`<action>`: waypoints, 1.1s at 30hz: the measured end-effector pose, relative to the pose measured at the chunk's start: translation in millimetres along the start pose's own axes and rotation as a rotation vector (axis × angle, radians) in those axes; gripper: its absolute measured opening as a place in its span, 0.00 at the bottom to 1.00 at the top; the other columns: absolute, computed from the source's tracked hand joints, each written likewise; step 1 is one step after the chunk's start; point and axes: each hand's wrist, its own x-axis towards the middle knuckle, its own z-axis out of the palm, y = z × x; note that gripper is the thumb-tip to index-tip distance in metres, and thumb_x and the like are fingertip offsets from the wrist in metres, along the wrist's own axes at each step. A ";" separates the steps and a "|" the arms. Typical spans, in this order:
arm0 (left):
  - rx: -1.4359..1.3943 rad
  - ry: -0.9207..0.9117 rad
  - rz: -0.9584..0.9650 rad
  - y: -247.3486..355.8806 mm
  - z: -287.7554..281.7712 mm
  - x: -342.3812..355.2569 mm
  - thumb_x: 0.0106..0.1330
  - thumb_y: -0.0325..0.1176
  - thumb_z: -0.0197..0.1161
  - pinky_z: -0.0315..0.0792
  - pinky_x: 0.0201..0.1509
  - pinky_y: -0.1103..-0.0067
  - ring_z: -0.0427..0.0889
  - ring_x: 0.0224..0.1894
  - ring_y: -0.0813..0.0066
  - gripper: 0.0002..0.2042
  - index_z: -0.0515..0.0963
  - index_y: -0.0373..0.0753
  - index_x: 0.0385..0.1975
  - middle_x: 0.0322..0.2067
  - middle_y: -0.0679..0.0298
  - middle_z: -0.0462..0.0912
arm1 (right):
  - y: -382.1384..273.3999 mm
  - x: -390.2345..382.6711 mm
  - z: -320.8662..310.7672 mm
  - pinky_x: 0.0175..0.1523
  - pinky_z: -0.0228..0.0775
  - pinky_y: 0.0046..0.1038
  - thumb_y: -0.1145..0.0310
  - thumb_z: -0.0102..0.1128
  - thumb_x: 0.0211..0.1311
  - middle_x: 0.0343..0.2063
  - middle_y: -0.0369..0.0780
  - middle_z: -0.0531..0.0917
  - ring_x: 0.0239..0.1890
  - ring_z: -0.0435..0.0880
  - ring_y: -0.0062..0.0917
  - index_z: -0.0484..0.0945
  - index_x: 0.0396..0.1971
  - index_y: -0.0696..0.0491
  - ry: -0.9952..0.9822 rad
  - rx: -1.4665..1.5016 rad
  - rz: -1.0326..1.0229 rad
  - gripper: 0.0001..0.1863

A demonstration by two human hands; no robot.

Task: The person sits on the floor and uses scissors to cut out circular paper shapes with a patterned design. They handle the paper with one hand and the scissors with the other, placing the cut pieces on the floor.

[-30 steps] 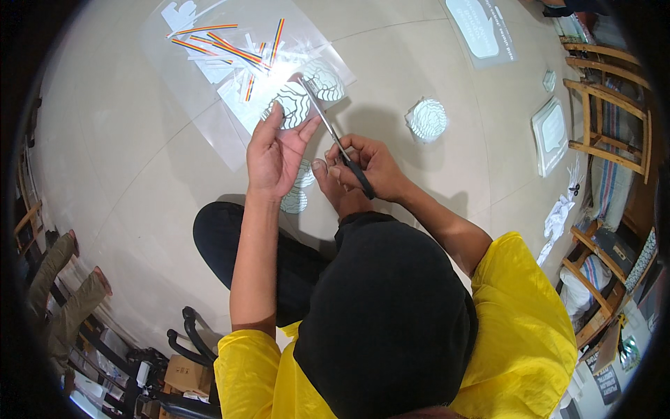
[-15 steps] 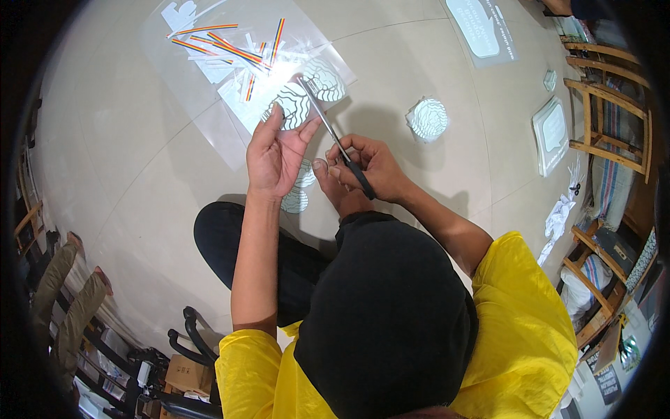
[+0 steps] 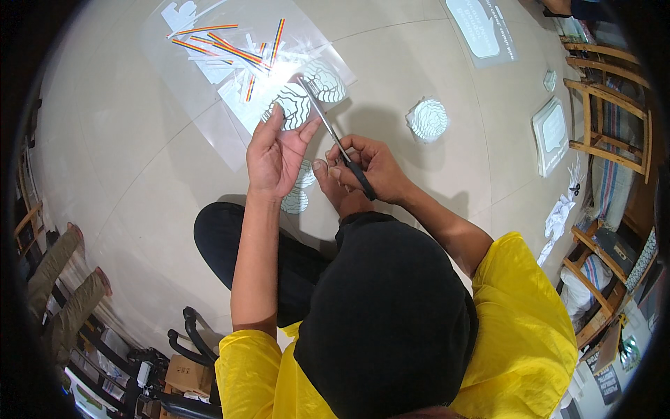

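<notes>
My left hand (image 3: pixel 273 166) pinches a clear sheet with white rounded pieces (image 3: pixel 292 105) that carry dark wavy lines, its thumb on top. My right hand (image 3: pixel 377 167) grips a pair of scissors (image 3: pixel 322 115) with black handles. The scissors' blades lie across the sheet between two of the patterned rounds, tips pointing away from me. Below my hands, more wavy-lined pieces (image 3: pixel 296 200) lie on the floor, partly covered by my left hand. My bare foot (image 3: pixel 333 187) shows beside my right hand.
Rainbow-striped strips (image 3: pixel 241 49) and white scraps lie on a transparent sheet (image 3: pixel 223 136) ahead. A stack of patterned rounds (image 3: pixel 427 119) sits on the floor to the right. White cards (image 3: pixel 551 136) and wooden frames (image 3: pixel 611 91) stand farther right. Another person's legs (image 3: pixel 80 297) are at left.
My hands, the scissors and the sheet have hardly moved. At the left edge, the other person's legs have shifted slightly, and a pale object shows below them.
</notes>
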 end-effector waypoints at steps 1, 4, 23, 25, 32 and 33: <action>-0.002 -0.004 -0.003 0.4 1.4 0.2 0.85 0.34 0.47 0.73 0.75 0.57 0.76 0.71 0.52 0.25 0.58 0.30 0.76 0.73 0.52 0.71 | 0.2 0.2 0.2 0.33 0.69 0.16 0.69 0.72 0.69 0.27 0.31 0.85 0.29 0.81 0.10 0.80 0.46 0.58 0.004 0.001 -0.013 0.13; -0.014 -0.014 0.011 0.5 3.0 0.9 0.85 0.34 0.47 0.72 0.76 0.56 0.76 0.71 0.52 0.24 0.59 0.30 0.76 0.72 0.51 0.72 | -3.6 -0.7 -0.4 0.32 0.67 0.16 0.69 0.72 0.70 0.26 0.30 0.84 0.27 0.79 0.09 0.80 0.46 0.57 0.000 0.018 0.033 0.12; -0.012 -0.009 -0.030 -4.2 -2.5 -9.1 0.85 0.34 0.48 0.72 0.76 0.54 0.78 0.69 0.50 0.21 0.65 0.29 0.71 0.67 0.50 0.77 | -8.4 -2.2 3.3 0.35 0.69 0.16 0.69 0.73 0.68 0.27 0.31 0.85 0.29 0.79 0.09 0.81 0.45 0.58 0.019 -0.003 0.027 0.12; 0.001 0.008 -0.034 -4.3 0.4 -8.3 0.85 0.34 0.47 0.72 0.75 0.54 0.78 0.69 0.49 0.22 0.64 0.28 0.71 0.67 0.49 0.77 | -7.6 -2.8 2.8 0.33 0.67 0.16 0.69 0.72 0.69 0.27 0.31 0.85 0.27 0.78 0.09 0.81 0.45 0.57 0.023 0.000 0.037 0.12; 0.029 0.027 -0.046 -3.8 0.7 -8.5 0.85 0.34 0.47 0.74 0.75 0.55 0.77 0.69 0.46 0.22 0.63 0.26 0.71 0.67 0.46 0.76 | -9.8 -4.0 4.5 0.32 0.67 0.16 0.70 0.72 0.70 0.26 0.31 0.85 0.26 0.78 0.09 0.81 0.45 0.58 0.037 0.002 0.089 0.11; 0.035 0.030 -0.047 -3.4 0.2 -8.7 0.85 0.34 0.47 0.73 0.75 0.55 0.77 0.69 0.46 0.22 0.63 0.26 0.71 0.67 0.47 0.76 | -10.7 -3.7 4.9 0.32 0.68 0.16 0.70 0.72 0.69 0.26 0.31 0.85 0.27 0.79 0.09 0.81 0.45 0.58 0.032 0.017 0.093 0.11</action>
